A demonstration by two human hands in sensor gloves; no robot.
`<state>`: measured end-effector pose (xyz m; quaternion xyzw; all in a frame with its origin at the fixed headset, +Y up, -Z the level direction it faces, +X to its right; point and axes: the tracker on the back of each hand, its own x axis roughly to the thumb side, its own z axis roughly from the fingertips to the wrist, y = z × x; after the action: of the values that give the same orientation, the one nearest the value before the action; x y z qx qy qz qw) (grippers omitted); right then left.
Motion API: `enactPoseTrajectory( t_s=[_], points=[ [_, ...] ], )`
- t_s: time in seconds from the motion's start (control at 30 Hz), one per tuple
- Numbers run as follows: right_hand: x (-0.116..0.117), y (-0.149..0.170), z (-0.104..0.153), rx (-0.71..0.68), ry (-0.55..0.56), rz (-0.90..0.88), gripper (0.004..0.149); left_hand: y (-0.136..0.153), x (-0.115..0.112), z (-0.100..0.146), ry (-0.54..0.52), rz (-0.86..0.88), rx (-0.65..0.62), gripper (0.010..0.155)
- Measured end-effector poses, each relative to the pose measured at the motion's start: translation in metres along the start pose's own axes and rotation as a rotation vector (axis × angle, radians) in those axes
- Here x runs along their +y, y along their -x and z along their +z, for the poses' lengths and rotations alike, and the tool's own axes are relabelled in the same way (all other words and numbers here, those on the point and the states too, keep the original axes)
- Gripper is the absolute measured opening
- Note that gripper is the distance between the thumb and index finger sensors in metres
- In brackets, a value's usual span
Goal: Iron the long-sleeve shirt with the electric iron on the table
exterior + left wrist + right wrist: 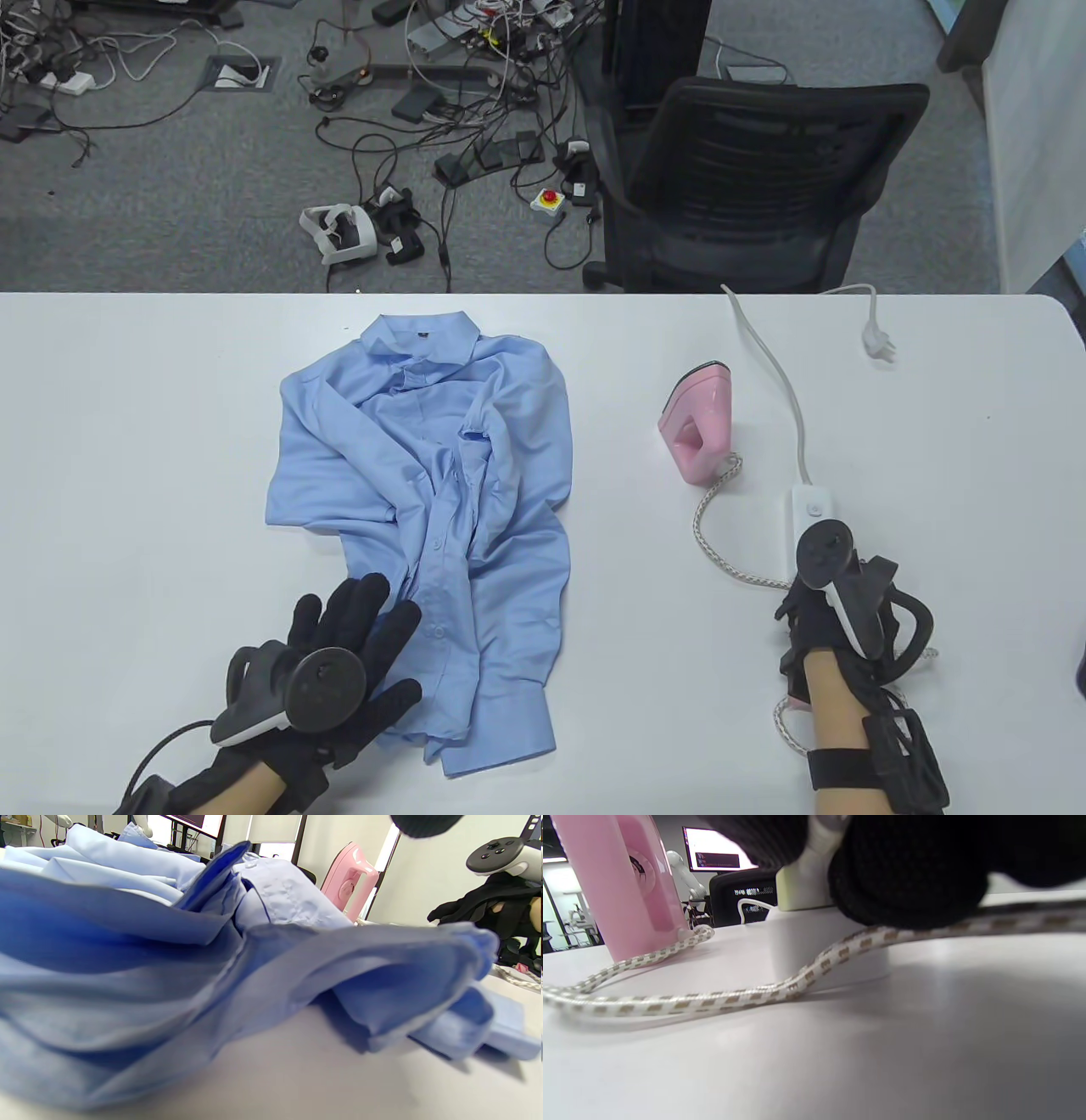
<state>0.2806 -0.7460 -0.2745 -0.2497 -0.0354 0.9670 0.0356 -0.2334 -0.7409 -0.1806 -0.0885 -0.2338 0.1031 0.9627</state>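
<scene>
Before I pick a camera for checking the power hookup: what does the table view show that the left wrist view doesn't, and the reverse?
Only the table view shows the white power strip, its plug lying loose on the table, the left hand flat on the shirt's lower edge, and the collar.

Only the left wrist view shows the folds edge-on, with a cuff lying on the tabletop.

Both show the crumpled blue shirt, the pink iron standing upright, its braided cord and the right hand.
</scene>
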Motion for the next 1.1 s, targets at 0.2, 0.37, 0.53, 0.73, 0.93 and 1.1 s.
enactPoseTrajectory(
  t_s=[0.2, 0.37, 0.53, 0.73, 0.93, 1.1],
  points=[
    [-0.002, 0.002, -0.002, -0.001, -0.024, -0.025, 0.058, 0.0, 0.001, 0.001, -0.003, 0.016, -0.002, 0.075],
    [-0.008, 0.008, -0.013, 0.012, -0.153, -0.109, 0.059, -0.001, 0.001, 0.0, 0.002, 0.009, -0.005, 0.075],
    [-0.024, 0.002, -0.014, 0.051, -0.191, -0.029, 0.067, 0.001, 0.007, 0.003, -0.028, 0.022, -0.01, 0.075],
    [-0.028, -0.027, -0.026, 0.061, -0.094, 0.083, 0.076, 0.003, 0.009, 0.001, -0.038, 0.057, 0.02, 0.075],
    [0.006, -0.041, -0.05, 0.112, -0.277, 0.172, 0.075, 0.008, 0.009, 0.002, -0.024, 0.053, 0.025, 0.075],
    [0.014, -0.046, -0.053, 0.106, -0.313, 0.195, 0.078, 0.01, 0.007, 0.001, -0.004, 0.057, 0.029, 0.074]
  ],
)
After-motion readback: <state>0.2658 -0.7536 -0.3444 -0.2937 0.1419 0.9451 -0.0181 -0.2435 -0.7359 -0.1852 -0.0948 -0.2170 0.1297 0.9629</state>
